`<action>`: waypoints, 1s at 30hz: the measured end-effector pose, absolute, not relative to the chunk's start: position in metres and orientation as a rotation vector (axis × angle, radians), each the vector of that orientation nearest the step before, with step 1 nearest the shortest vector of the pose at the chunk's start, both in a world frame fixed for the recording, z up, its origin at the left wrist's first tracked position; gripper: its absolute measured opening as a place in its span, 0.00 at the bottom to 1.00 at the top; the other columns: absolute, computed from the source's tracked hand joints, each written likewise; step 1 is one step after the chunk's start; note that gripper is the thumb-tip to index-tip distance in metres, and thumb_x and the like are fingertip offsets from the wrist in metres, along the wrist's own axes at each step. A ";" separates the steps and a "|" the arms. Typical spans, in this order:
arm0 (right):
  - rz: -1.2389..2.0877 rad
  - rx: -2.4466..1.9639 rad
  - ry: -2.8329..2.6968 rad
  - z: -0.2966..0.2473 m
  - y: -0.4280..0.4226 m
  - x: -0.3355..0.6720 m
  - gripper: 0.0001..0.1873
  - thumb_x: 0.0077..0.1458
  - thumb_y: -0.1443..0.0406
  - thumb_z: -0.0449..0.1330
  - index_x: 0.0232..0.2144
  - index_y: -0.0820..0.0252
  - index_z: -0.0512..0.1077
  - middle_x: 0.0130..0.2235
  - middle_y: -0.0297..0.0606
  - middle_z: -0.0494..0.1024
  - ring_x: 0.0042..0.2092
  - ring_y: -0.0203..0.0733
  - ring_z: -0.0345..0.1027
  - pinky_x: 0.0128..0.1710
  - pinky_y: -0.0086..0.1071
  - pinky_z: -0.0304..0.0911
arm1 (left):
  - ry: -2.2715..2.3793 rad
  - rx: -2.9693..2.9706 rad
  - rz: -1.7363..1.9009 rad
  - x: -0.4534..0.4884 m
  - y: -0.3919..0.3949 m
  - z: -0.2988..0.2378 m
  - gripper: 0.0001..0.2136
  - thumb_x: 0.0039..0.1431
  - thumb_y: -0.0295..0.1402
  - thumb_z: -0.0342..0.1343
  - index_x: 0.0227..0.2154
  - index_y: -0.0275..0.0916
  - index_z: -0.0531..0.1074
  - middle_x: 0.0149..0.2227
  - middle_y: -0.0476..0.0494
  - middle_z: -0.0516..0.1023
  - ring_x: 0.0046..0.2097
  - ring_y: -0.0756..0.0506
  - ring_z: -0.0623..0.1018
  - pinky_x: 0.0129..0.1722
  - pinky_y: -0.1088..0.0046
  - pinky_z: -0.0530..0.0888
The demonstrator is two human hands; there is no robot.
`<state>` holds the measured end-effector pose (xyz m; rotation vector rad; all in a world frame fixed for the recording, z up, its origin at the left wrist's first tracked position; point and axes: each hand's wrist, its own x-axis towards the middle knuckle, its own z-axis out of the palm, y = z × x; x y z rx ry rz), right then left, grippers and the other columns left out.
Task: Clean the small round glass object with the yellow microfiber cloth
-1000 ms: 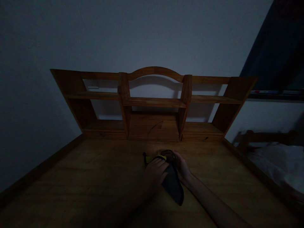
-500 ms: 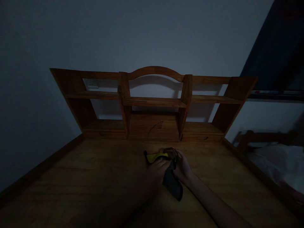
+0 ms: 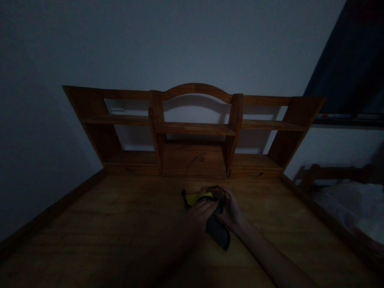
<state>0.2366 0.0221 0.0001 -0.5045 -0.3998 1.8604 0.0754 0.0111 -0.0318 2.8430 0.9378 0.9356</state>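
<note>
From where I stood, the cloth (image 3: pixel 218 234) at the lower centre of the frame looked soft and matt, while the dark curved thing (image 3: pixel 217 193) against it was too dim to tell as metal or plastic. The desktop (image 3: pixel 90 216) along the bottom was smooth, grained wood with a faint, dull sheen, and the shelf unit (image 3: pixel 195 129) across the middle was grained wood too. The wall (image 3: pixel 192 40) above looked matt and slightly rough, and the curtain (image 3: pixel 339 72) at upper right was dull fabric.
</note>
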 end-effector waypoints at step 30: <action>1.803 -0.605 -0.423 0.000 0.022 0.237 0.15 0.57 0.59 0.54 0.35 0.63 0.75 0.36 0.40 0.79 0.39 0.44 0.73 0.45 0.34 0.64 | 0.913 3.112 0.862 0.075 0.002 -0.022 0.21 0.66 0.25 0.37 0.61 0.35 0.53 0.58 0.41 0.66 0.58 0.46 0.67 0.59 0.67 0.63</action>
